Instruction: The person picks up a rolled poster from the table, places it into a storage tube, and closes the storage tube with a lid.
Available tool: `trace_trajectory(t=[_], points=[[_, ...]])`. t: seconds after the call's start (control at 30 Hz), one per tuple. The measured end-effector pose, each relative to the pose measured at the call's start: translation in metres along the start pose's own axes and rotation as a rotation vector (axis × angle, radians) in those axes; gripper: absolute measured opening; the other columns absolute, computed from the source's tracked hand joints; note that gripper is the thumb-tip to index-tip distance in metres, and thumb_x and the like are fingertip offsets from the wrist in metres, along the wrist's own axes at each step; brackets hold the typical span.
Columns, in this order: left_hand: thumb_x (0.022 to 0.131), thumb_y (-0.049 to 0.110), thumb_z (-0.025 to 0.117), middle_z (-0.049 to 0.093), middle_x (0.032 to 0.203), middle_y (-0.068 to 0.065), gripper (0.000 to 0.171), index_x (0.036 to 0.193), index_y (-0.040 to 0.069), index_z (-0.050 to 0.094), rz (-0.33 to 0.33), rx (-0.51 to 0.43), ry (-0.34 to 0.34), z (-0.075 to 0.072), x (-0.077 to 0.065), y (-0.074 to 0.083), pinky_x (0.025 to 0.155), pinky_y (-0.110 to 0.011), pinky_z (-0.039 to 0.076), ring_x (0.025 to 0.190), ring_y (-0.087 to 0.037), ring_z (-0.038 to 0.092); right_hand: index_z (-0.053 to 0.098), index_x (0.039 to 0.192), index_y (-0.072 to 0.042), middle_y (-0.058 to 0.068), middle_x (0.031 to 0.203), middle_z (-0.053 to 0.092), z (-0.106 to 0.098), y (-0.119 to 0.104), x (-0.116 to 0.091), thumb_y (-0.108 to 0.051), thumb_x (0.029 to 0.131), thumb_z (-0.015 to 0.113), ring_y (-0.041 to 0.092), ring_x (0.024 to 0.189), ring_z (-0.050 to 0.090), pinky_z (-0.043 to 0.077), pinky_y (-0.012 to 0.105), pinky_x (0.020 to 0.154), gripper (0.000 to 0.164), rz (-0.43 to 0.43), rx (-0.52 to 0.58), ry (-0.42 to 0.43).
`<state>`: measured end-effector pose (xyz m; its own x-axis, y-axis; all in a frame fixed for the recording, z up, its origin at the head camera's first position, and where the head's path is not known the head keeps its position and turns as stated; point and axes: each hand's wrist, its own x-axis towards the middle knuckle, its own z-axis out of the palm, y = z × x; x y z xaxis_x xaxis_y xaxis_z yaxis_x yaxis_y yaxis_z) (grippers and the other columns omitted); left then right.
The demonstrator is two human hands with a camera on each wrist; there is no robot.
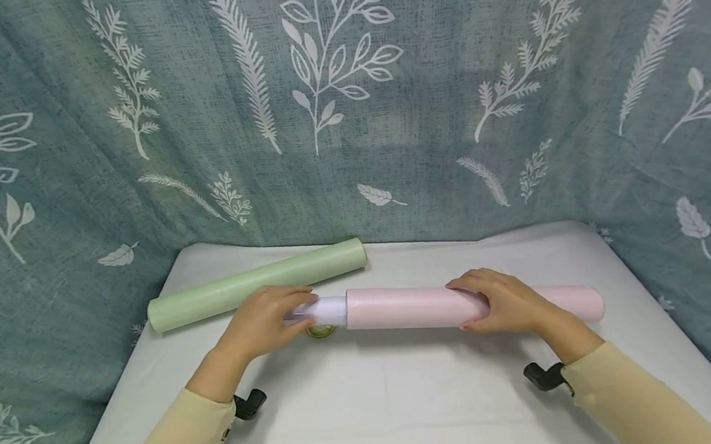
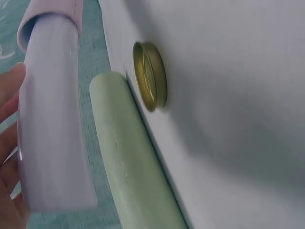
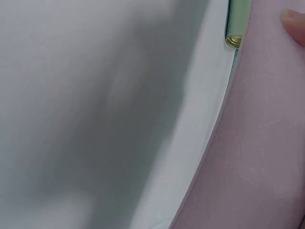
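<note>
The left hand (image 1: pixel 269 321) grips a pale roll (image 1: pixel 333 311) jutting from the left end of a pink tube (image 1: pixel 401 306) that the right hand (image 1: pixel 507 300) grasps, a green tube (image 1: pixel 222 297) lying far left.

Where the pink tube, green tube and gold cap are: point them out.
Pink tube (image 1: pixel 404 307), head view: its side, left half.
Green tube (image 1: pixel 255 279), head view: its side, about mid-length.
Gold cap (image 2: pixel 160 77), left wrist view: its outer wall.
</note>
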<state>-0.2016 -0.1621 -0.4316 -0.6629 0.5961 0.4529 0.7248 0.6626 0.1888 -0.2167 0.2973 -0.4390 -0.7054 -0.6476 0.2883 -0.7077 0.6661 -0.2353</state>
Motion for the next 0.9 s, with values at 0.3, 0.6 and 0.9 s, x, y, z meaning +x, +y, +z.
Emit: trace_trajectory(t=[0.3,0.6,0.9], points=[[0.088,0.037,0.075,0.065,0.13,-0.002,0.047,0.129,0.016,0.068,-0.133,-0.082,0.001,-0.007,-0.016,-0.015,0.1,-0.048,0.048,0.121,-0.026,0.06,0.065,0.129,-0.022,-0.003,0.122,0.064,-0.001,0.002,-0.004,-0.04,0.069,0.09,0.018,0.111,0.06,0.053,0.044,0.085,0.068,0.03,-0.002,-0.002],[0.088,0.025,0.078,0.063,0.131,-0.001,0.04,0.126,0.016,0.069,-0.264,-0.293,0.002,-0.009,-0.026,-0.024,0.101,-0.048,0.048,0.122,-0.026,0.059,0.065,0.13,-0.023,-0.002,0.123,0.064,-0.003,0.002,-0.006,-0.04,0.069,0.09,0.019,0.112,0.06,0.053,0.045,0.086,0.068,0.031,-0.007,0.003],[0.088,0.017,0.079,0.066,0.124,-0.005,0.032,0.119,0.011,0.071,-0.346,-0.526,0.02,-0.003,-0.032,-0.029,0.089,-0.041,0.056,0.108,-0.023,0.063,0.064,0.131,-0.024,-0.004,0.123,0.064,-0.003,0.001,-0.007,-0.04,0.07,0.089,0.017,0.111,0.06,0.052,0.044,0.085,0.067,0.023,0.002,0.002]])
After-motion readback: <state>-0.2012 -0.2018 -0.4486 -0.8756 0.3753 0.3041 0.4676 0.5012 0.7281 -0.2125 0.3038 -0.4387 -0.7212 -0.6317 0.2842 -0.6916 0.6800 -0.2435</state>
